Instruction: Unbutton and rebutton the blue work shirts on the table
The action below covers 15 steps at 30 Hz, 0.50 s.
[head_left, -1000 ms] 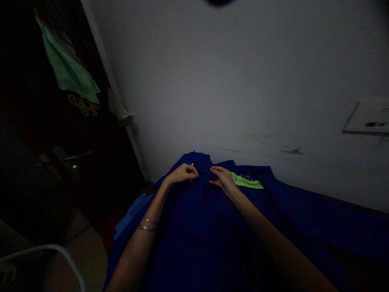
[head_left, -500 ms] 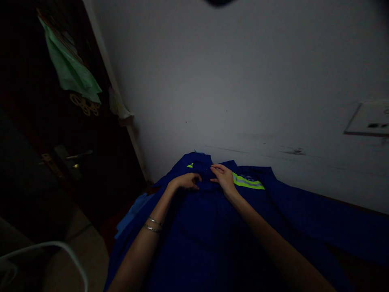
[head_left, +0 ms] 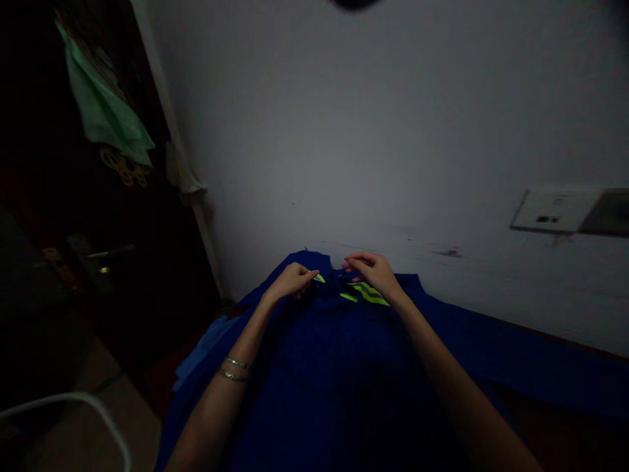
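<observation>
A dark blue work jacket (head_left: 304, 367) with yellow-green and grey reflective strips (head_left: 371, 294) lies spread before me, its collar end near the wall. My left hand (head_left: 293, 280) is closed, thumb and fingers pinching the jacket's front beside a small piece of reflective strip. Just right of the front opening, my right hand (head_left: 371, 267) hovers over the cloth with fingers bent and loosely apart; no cloth shows between its fingertips. Its lower fingers are close to the jacket, and contact is hard to see in the dim light.
A pale wall (head_left: 344, 144) rises directly behind the jacket, with a socket plate (head_left: 553, 210) at right. Light blue cloth (head_left: 204, 347) lies at the left edge. Further left are a dark door with a handle (head_left: 111, 252), a hanging green cloth (head_left: 101, 108) and a white curved bar (head_left: 98, 406).
My left hand has closed on the jacket front and moved slightly up and left. My right hand has lifted away rightward from the cloth it was pinching. The view has turned slightly right.
</observation>
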Motion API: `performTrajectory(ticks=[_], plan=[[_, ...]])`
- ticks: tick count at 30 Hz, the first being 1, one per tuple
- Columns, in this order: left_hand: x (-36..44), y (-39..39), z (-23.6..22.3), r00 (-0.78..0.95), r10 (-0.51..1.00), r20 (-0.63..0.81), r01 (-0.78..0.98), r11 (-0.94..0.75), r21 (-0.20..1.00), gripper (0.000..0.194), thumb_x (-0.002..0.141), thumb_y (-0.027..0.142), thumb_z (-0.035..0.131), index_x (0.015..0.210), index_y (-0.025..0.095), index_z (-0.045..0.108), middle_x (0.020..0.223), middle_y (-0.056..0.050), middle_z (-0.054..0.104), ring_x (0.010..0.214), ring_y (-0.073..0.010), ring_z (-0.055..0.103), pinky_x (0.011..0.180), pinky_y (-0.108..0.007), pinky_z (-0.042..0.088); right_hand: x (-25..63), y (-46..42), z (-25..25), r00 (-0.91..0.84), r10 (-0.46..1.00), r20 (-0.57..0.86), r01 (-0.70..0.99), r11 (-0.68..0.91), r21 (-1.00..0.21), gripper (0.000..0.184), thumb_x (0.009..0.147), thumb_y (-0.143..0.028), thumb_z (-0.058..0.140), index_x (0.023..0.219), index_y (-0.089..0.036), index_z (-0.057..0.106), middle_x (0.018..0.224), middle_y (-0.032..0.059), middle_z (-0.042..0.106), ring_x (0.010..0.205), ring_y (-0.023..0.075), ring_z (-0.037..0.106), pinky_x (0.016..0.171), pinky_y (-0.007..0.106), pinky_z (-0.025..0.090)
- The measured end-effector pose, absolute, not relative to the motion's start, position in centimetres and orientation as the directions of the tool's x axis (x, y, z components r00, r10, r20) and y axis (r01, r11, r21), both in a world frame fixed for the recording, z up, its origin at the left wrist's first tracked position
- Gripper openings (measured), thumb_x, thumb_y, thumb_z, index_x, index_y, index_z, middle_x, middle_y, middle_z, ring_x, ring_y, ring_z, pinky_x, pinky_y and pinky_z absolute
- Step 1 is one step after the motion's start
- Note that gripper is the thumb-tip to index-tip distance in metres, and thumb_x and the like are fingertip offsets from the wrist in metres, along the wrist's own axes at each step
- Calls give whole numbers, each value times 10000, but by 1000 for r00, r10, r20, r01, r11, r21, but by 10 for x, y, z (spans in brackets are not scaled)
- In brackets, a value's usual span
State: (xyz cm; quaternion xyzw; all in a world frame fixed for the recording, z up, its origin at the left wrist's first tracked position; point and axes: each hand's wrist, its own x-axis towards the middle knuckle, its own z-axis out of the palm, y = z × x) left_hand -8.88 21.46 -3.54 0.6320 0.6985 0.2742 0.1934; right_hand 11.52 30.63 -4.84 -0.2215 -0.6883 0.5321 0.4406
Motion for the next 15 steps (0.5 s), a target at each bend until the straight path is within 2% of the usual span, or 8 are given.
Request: performTrajectory(ticks=[4, 7, 9, 12, 15], plan=[[-58, 225, -55, -19, 997, 70, 735, -33, 677, 445, 750, 529, 423, 608, 119, 523, 427, 17, 488, 305, -81, 452, 319, -166, 320, 152, 320, -79, -567, 798, 204, 139, 336, -931, 203, 713, -285, 516, 806, -133, 613, 560, 21, 623, 468, 107, 555, 417, 182, 428], [-40, 228, -73, 49, 999, -4, 704, -32, 710, 417, 751, 498, 446, 668, 105, 554, 458, 9, 515, 317, -72, 456, 327, -159, 319, 176, 329, -123, -508, 841, 187, 368, 409, -835, 208, 721, -264, 475, 756, -125, 625, 606, 43, 638, 502, 129, 566, 445, 202, 410], [-27, 228, -84, 113, 992, -56, 670, -35, 741, 395, 755, 478, 450, 716, 102, 567, 487, 5, 532, 339, -73, 471, 341, -160, 338, 190, 331, -151, -479, 851, 215, 463, 454, -761, 223, 724, -249, 451, 739, -128, 637, 654, 52, 646, 555, 144, 581, 501, 220, 416], [-9, 228, -99, 221, 967, -128, 608, -34, 793, 345, 753, 432, 464, 759, 103, 570, 543, -4, 552, 389, -80, 504, 373, -167, 371, 204, 327, -180, -459, 847, 268, 488, 493, -720, 223, 701, -220, 457, 777, -136, 650, 742, 61, 660, 675, 170, 602, 612, 244, 430], [9, 232, -112, 276, 950, -149, 581, -42, 813, 292, 754, 369, 471, 822, 104, 572, 597, -14, 567, 460, -93, 535, 413, -172, 390, 209, 321, -194, -406, 865, 297, 433, 468, -770, 242, 699, -227, 454, 810, -130, 647, 784, 71, 662, 724, 176, 606, 658, 251, 436]])
